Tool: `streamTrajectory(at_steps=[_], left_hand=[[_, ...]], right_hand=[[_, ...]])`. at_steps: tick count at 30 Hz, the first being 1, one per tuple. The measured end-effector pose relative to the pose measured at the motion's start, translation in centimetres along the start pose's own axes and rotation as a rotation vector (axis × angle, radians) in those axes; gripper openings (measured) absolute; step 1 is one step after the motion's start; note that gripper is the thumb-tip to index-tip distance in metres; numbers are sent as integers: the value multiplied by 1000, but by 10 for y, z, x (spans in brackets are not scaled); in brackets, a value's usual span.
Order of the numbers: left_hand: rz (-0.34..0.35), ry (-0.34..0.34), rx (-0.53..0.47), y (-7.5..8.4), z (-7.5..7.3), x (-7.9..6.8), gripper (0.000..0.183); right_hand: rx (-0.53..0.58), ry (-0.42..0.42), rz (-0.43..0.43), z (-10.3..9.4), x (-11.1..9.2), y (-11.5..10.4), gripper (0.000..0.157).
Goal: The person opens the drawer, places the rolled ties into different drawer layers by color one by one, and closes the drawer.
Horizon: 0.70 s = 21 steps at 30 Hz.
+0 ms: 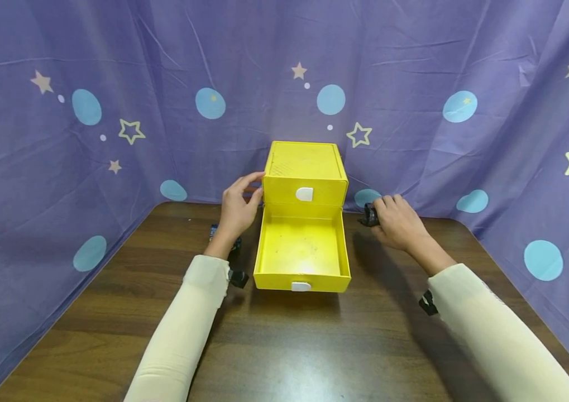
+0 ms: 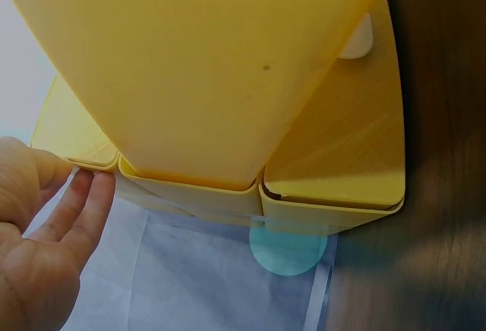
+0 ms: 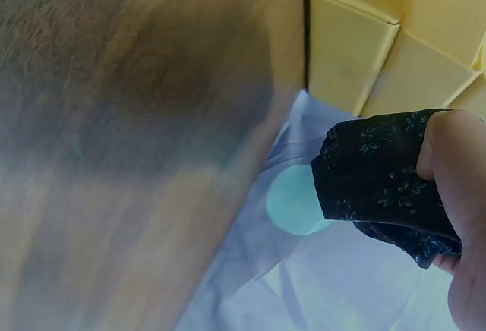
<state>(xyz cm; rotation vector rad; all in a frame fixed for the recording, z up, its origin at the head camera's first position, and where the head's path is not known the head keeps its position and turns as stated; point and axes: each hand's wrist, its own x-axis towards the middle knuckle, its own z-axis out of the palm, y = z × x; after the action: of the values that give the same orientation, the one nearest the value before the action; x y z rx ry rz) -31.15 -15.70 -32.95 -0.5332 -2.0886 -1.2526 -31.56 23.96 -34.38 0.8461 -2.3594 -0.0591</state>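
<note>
Right fingers [image 1: 389, 203] pinch dark floral cloth [image 3: 380, 168]; left fingers [image 2: 89, 217], spread, touch yellow drawer unit [image 1: 309, 161].

Box: yellow [image 1: 309, 160], three tiers high, upright at the back of the table [image 1: 284, 346] in front of you, its top flat and scuffed; your left hand [image 1: 238, 206] touches its upper left edge.
Top tier: closed, with a white tab [image 1: 305, 194] on its front.
Middle drawer: pulled out toward you [image 1: 300, 240], above the table, its specked floor facing up.
Bottom tier: closed, below that drawer.
Cloth: dark, with pale leafy sprigs, bunched [image 3: 383, 171]; your right hand [image 1: 398, 223] pinches it, right of the box and apart from it.
</note>
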Motion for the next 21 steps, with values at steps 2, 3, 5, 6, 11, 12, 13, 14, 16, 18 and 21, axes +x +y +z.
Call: streamTrajectory(at_steps=[2,3,5,6,11,12,13,14,16,18,21], left_hand=[[-3,0,0,1,0,-1,37],[-4,-1,0,1,0,-1,37],[-5,-2,-3,1,0,-1,37],[-5,-3,-6,2,0,-1,37],[-13,-2,-3,3,-1,0,38],[-14,0,0,3,-1,0,38],[-14,1,2,2,-1,0,38],[-15,1,6,3,-2,-1,38],[-13,0,10,2,-2,-1,38],[-9,-2,12,2,-1,-1,38],[-4,-3,12,3,-1,-1,38]], right_hand=[[-9,13,-16,-4,1,-2,37],[-15,18,-24,-6,1,-4,37],[-22,26,-36,-10,2,-6,37],[-23,30,-41,-12,2,-8,37],[-31,56,-72,-24,4,-15,37],[-31,63,-79,-26,4,-17,38],[-32,70,-89,-28,4,-18,39],[-32,77,-98,-29,3,-20,41],[-31,92,-119,-33,2,-24,45],[-25,109,-138,-36,1,-27,47],[-14,141,-164,-41,0,-33,47]])
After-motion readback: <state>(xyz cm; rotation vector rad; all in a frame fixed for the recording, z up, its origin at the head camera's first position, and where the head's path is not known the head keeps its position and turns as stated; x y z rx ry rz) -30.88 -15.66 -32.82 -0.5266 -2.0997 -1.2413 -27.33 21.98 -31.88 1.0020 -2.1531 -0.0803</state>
